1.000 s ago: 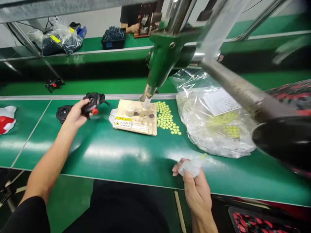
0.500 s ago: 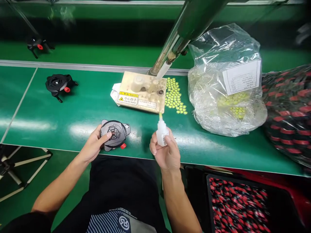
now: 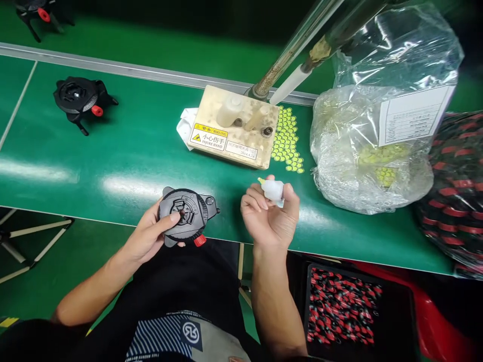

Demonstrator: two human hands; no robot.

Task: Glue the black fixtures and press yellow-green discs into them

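Note:
Near the front edge of the green bench, my left hand (image 3: 154, 229) is closed on a round black plastic base (image 3: 184, 213) with a red knob on its near side. The thumb presses at the middle of its top face; the fingers go underneath and are mostly hidden. To the right, my right hand (image 3: 271, 216) grips a small white dropper bottle (image 3: 273, 191) between thumb and fingers. The bottle lies tilted, its yellowish nozzle pointing left. Beyond it stands a cream fixture block (image 3: 237, 125) with a warning label, beside many small yellow-green round pieces (image 3: 287, 141).
A similar black base with legs (image 3: 81, 98) stands at the left, another (image 3: 39, 15) farther back. A metal post (image 3: 279, 70) rises behind the block. Clear plastic bags (image 3: 370, 176) fill the right side. Below the bench edge sits a black tray (image 3: 341, 306) of red-and-black parts.
The dropper bottle has gone from upright to tilted leftward as my right hand turned and moved right. My left hand still holds the black base. The whole view has shifted closer.

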